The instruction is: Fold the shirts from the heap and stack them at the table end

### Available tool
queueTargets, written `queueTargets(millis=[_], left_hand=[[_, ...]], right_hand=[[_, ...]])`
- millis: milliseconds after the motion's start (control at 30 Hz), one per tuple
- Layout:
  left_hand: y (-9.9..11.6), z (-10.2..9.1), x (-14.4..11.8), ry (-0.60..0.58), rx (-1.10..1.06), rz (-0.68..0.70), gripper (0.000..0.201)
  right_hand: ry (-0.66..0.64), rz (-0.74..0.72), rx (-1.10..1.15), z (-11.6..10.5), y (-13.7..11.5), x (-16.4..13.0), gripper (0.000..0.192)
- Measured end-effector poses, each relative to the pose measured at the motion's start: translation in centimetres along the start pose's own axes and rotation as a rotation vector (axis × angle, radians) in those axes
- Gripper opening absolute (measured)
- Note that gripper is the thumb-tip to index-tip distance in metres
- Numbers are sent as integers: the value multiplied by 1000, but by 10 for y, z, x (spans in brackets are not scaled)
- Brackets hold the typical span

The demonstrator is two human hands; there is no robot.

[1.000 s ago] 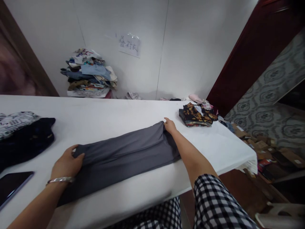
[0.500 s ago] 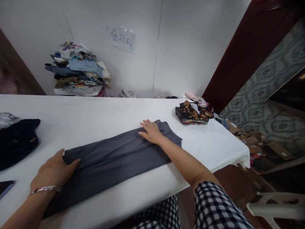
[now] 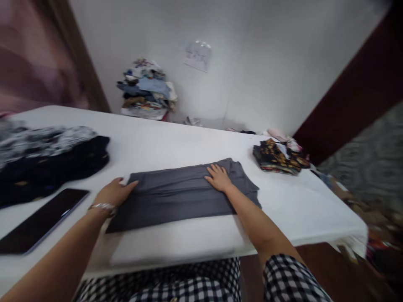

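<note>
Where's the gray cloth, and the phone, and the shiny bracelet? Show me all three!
Gray cloth (image 3: 179, 196): head view, on the middle of its upper face.
Phone (image 3: 45, 221): head view, on the middle of its dark screen.
Bracelet (image 3: 102, 206): head view, on the top of its band.

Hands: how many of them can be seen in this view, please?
2: the left hand is at the left end of the grey garment, and the right hand lies on it, toward its right end. No other hand shows.
</note>
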State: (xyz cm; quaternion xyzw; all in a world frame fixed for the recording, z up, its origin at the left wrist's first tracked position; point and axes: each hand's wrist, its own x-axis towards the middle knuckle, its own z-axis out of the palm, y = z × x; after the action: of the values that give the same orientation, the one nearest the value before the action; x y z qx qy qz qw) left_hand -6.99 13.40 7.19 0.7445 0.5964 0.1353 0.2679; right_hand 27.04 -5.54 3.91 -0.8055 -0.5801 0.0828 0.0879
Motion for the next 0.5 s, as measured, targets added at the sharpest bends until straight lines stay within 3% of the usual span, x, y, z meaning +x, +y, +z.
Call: queueTargets(millis=[133,200,367,500], left_hand=[[3,-8,-5,-124,50,8,50],[2,-11,-8,-165,40,18,47],[5,-11,-22,-143,21,20,58],[11,-7,-29,-96,31,29,55]], right_hand=[[38,2,-61,8,3,0,60],[63,-8,-81,12,5,0,58],[115,-21,-76,16,8,-2,55],[125,-30,-45,17,9,-1,54]])
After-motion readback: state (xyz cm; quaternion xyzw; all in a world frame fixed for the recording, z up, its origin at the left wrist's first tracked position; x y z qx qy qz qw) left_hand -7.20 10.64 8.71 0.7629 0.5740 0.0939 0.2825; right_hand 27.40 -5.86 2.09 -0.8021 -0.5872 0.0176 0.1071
